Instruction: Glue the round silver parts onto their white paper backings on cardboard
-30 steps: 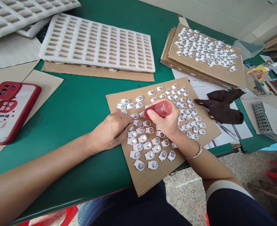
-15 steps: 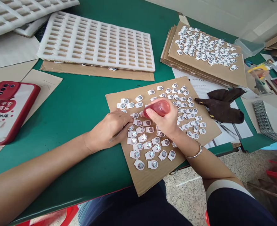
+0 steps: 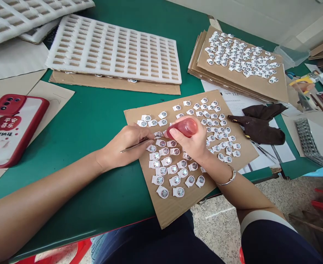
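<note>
Pinched in my left hand [image 3: 127, 145] are metal tweezers [image 3: 136, 145], their tips at a small white piece with a round metallic disc [image 3: 158, 135]. My right hand [image 3: 193, 141] is wrapped round a red squeeze bottle [image 3: 184, 128], tilted so its nozzle points down-left at the same piece. Whether the nozzle touches it I cannot tell. Many such white pieces lie in loose rows on a cardboard sheet [image 3: 175, 214] under both hands. My right hand hides some of them.
A white foam grid [image 3: 113, 55] lies on cardboard at the back. Back right, stacked cardboard sheets [image 3: 274, 93] carry more white pieces. A red-cased phone [image 3: 18, 130] is at left. Right of the sheet are dark cloth pieces [image 3: 263, 126] and scissors [image 3: 263, 151].
My left hand has shifted slightly left and turned, laying the tweezers flatter and more in sight. My right hand and the bottle stay nearly in place.
</note>
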{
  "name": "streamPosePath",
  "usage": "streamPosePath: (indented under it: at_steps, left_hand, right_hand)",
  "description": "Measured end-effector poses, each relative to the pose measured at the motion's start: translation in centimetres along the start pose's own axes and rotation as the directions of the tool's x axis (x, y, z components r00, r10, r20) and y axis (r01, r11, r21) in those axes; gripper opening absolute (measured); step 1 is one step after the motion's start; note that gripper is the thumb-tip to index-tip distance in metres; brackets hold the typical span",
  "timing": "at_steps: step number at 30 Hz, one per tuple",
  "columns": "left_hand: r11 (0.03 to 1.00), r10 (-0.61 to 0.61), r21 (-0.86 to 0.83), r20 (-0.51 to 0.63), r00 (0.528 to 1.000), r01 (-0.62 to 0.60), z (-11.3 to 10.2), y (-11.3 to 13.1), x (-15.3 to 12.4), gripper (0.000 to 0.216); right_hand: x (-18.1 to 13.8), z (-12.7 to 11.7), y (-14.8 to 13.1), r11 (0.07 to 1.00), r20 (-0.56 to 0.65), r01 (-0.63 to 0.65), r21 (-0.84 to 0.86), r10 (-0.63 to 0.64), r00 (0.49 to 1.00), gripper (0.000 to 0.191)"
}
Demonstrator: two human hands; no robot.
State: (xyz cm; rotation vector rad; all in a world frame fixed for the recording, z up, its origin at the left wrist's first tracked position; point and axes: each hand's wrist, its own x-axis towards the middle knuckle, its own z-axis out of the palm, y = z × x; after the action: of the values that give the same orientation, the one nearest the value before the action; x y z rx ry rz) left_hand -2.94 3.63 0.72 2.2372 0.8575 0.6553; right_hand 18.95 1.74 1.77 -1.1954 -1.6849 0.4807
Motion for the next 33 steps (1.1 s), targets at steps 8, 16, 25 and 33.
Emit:
streamPosePath:
  at_steps: [8,16,25,33]
  left_hand:
    - [0.997,-0.05,-0.058,0.0,0.999,0.05,-0.13,-0.06,0.27,0.012]
    - [0.987,-0.137,-0.088,0.002,0.991,0.137,-0.29,-0.01,0.6,0.013]
    - [0.98,-0.168,-0.101,0.016,0.986,0.169,-0.3,-0.22,0.61,0.014]
    - [0.978,-0.166,-0.123,0.019,0.986,0.168,-0.36,-0.19,0.57,0.015]
  right_hand:
    - [-0.12,0.23,-0.17,1.0,0.017,-0.025,0.007,0.025,1.0,0.022]
    - [-0.09,0.42,-0.37,1.0,0.019,-0.02,0.023,0.019,1.0,0.024]
    - [-0.23,0.36,-0.38,0.999,0.025,-0.031,0.02,0.031,0.999,0.023]
    - [-0.3,0.35,-0.33,0.999,0.032,-0.043,0.024,0.042,0.999,0.024]
